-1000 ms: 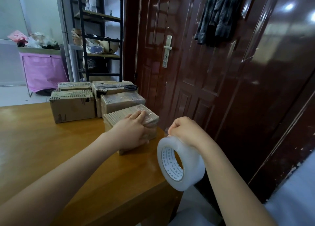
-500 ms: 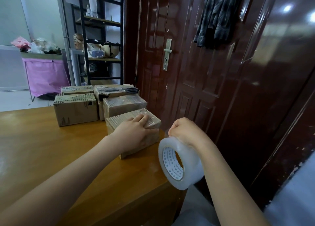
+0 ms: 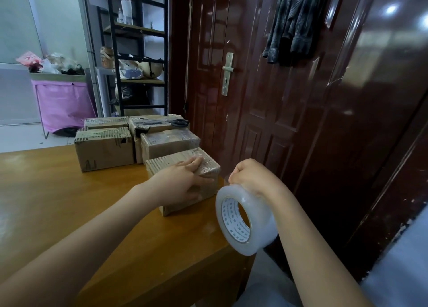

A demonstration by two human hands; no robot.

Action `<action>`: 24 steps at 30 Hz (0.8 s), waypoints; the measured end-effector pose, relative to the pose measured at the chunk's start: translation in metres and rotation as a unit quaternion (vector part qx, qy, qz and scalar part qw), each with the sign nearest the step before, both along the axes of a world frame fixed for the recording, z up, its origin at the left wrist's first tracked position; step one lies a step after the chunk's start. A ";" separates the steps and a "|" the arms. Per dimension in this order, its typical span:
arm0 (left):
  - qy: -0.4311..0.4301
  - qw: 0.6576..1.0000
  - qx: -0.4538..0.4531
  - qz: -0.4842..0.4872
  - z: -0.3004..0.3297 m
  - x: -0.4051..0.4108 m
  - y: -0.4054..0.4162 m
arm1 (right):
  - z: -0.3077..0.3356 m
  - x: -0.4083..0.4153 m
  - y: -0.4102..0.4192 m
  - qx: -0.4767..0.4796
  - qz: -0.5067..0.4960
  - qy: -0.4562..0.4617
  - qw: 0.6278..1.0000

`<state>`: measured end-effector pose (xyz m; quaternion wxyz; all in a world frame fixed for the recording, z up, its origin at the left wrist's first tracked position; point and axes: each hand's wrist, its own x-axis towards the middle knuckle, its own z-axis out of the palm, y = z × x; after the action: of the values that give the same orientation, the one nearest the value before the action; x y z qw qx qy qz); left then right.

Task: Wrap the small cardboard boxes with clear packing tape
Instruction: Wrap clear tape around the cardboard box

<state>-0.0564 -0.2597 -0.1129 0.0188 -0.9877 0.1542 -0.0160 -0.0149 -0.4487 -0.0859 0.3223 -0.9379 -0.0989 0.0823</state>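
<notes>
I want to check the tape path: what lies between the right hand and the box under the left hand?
In the head view, only a short gap past the table edge separates the right hand from the box; any stretched clear tape there is not discernible.

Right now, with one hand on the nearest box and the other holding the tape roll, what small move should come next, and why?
Probably carry the tape roll around the nearest box: the left hand presses it down, and the right hand holds the roll beside it.

We find the nearest small cardboard box (image 3: 185, 184) on the wooden surface (image 3: 69, 202), four brown cardboard boxes (image 3: 105, 148) behind it, black-handled scissors (image 3: 171, 122) on one rear box.
</notes>
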 end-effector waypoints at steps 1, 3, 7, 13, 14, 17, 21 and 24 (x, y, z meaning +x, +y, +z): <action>-0.005 0.994 -0.112 -0.013 0.004 -0.003 0.002 | 0.000 0.000 -0.001 -0.002 0.001 0.001 1.000; -0.097 0.916 -0.389 -0.021 0.013 -0.010 0.006 | 0.001 0.001 -0.003 -0.004 0.003 0.003 1.000; -0.305 0.761 -0.572 -0.011 0.009 -0.024 0.023 | 0.002 0.002 -0.003 -0.006 0.007 -0.001 1.000; -0.261 0.803 -0.535 0.008 -0.052 -0.043 0.050 | 0.004 -0.001 0.004 -0.017 0.013 0.005 1.000; -0.241 0.825 -0.512 0.019 -0.060 -0.044 0.052 | 0.004 -0.002 0.005 -0.017 0.013 0.005 1.000; -0.171 0.849 -0.496 0.065 -0.072 -0.040 0.054 | 0.004 -0.004 0.005 -0.016 0.012 -0.001 1.000; -0.100 0.797 -0.583 0.119 -0.071 -0.035 0.047 | 0.003 -0.005 0.001 -0.014 0.004 -0.015 1.000; -0.089 0.777 -0.611 0.123 -0.069 -0.032 0.040 | 0.002 -0.008 -0.002 -0.011 0.001 -0.024 1.000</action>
<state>-0.0884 -0.2200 -0.1815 -0.5733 -0.7964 -0.0135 -0.1921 -0.0228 -0.4505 -0.0837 0.3094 -0.9429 -0.1070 0.0614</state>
